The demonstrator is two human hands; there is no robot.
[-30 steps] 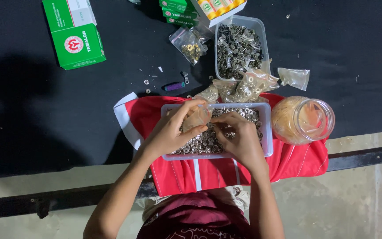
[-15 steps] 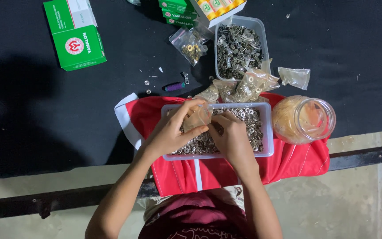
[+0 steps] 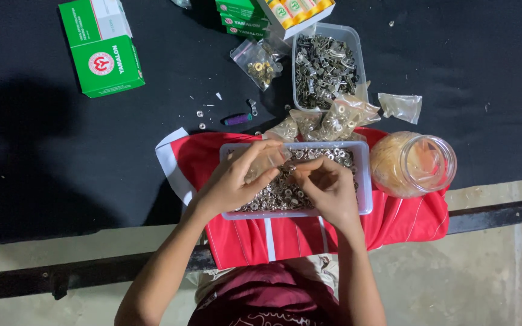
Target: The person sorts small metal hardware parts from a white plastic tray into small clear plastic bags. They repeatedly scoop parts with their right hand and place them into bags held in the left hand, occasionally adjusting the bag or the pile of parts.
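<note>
Near edge of the black worktop: a red cloth with white stripes draped over the edge, part hanging down toward the person. On it sat a shallow clear plastic tray filled with small silvery metal rings.

Both hands worked over the tray. Left hand was curled closed around a small clear plastic bag, thumb and fingers pinching it above the tray's left half. Right hand was loosely closed, fingertips drawn together just beside the bag's mouth, over the middle of the tray. Whether it pinched a ring could not be told; too small to see.

Right of the tray, still on the cloth, a clear plastic jar lay on its side, mouth toward the right, holding pale orange-tinted material.

Just beyond the tray's far rim, several small filled bags lay bunched together; one flat bag lay a little apart to the right.

Farther in, a second clear container held darker metal fittings. Beside it on the left, a bag of brass-coloured rings. Loose bits and a small purple object lay scattered left of the bunch.

Far left of the worktop: a green and white carton. Far edge, centre: stacked green boxes and an open box with yellow packets.
</note>
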